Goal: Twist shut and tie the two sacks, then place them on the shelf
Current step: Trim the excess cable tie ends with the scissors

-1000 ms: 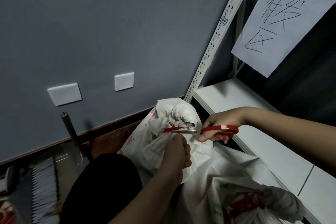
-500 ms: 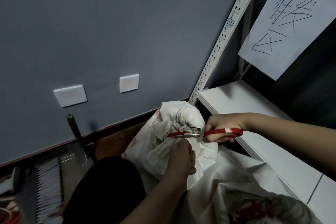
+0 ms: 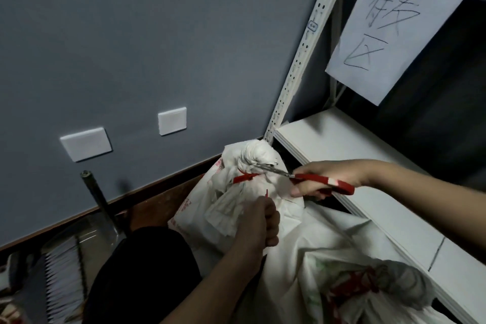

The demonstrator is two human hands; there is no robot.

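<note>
White woven sack (image 3: 236, 208) standing on the floor against the shelf (image 3: 349, 147) corner, neck twisted into a knob (image 3: 256, 154) and cinched by a red tie (image 3: 243, 178). Left hand (image 3: 259, 226) curled tight round a thin red strand (image 3: 266, 193) that pokes up from the fist, pressed against the sack's front. Right hand (image 3: 326, 179) gripping red-handled scissors (image 3: 315, 181), blades parted slightly and touching the neck just above the tie. Second sack (image 3: 355, 284) lying lower right, mouth loose, red and green print showing, partly cut off by the bottom edge. Little free room: wall (image 3: 157, 47) behind, perforated white upright (image 3: 297, 66) just beside the knob, shelf edge running close along the right. Bare white board open behind the right hand. Scissor tips blurred; cannot tell whether anything lies between them. Dark trouser knee (image 3: 142, 271) in the foreground hiding the sack's base. Grey wall with two white plates (image 3: 172, 121), brown skirting, handwritten paper sign (image 3: 394, 26) hanging off the shelf, dim clutter lower left hard to make out.
</note>
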